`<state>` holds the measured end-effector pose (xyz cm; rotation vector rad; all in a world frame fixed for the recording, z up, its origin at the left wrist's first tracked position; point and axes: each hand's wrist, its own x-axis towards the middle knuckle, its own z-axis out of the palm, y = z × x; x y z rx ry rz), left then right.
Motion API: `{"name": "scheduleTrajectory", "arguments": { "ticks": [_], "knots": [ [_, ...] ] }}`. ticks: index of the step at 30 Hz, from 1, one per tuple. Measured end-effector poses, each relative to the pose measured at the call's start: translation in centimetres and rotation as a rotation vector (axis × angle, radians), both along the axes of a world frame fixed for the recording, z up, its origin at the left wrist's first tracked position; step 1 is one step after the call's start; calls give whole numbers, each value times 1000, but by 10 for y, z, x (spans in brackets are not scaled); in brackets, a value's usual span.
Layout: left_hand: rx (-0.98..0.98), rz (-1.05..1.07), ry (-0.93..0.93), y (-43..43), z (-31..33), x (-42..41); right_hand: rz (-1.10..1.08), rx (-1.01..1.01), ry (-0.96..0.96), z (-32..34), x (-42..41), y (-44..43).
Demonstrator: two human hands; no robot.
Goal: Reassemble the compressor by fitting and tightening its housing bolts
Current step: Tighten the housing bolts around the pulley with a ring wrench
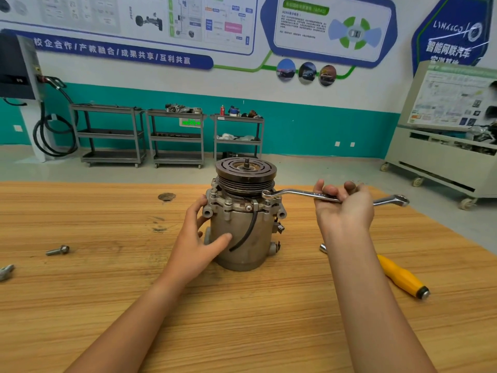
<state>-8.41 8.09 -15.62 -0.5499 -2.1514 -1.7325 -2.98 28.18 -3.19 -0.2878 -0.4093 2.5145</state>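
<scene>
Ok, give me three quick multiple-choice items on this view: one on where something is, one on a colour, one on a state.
1. Where is the loose bolt?
A. On the table, left of the compressor
B. On top of the compressor
C. Off the table

2. What colour is the screwdriver handle?
A. Red
B. Yellow
C. Blue

3. What state is the wrench in?
A. Lying flat on the table
B. Hanging from the compressor, unheld
C. Held in the right hand, ring end at a housing bolt

Answers:
1 A: it lies on the wood, well left of the compressor.
2 B: the handle is plainly yellow.
3 C: the right hand grips the shaft, and the ring end sits at the compressor's flange.
</scene>
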Motion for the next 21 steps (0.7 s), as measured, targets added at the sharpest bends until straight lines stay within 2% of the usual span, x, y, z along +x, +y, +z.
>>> {"name": "scheduleTrajectory", "arguments": {
  "ticks": [4, 7, 11, 14, 18, 21],
  "knots": [
    [-15, -27, -54, -1, 15, -9, -75, 162, 20, -1, 6, -4],
    [-23, -126, -145, 1, 37, -21, -108, 287, 20, -1, 10, -8],
    [-171, -210, -206, -8, 52, -38, -153, 481, -31, -1, 15, -10],
    [-212, -240, -248, -19, 57, -46, -146, 571, -57, -7, 20, -5],
    [-213, -182, -217, -20, 62, -51, -134, 667, -52, -13, 26, -1],
    [-223, -52, -158, -14, 59, -46, -181, 725, -31, -18, 29, -1]
  ]
}}
